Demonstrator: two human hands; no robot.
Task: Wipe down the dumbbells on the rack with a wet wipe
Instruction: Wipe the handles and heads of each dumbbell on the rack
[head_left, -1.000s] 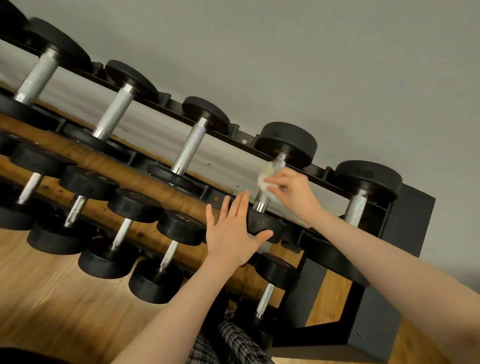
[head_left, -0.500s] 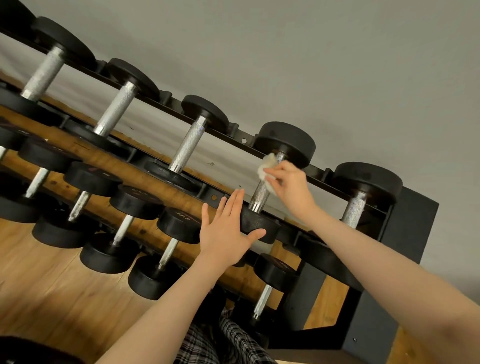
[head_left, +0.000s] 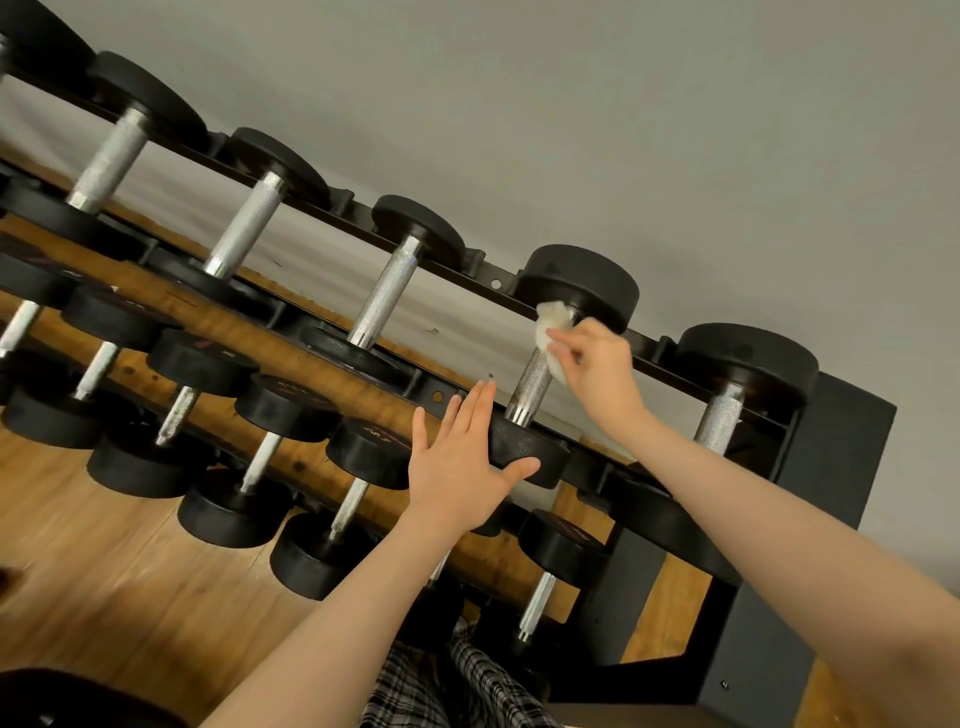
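Right hand pinching wet wipe on dumbbell handle, left hand spread flat, weight markings unreadable

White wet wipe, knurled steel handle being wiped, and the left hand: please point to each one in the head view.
White wet wipe (head_left: 551, 323), head view, on its crumpled upper fold.
Knurled steel handle (head_left: 531, 385), head view, on its bare middle part.
Left hand (head_left: 464, 464), head view, on its back.

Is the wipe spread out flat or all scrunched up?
Scrunched up. The wipe is a bunched white wad pinched in the right hand against the dumbbell handle.
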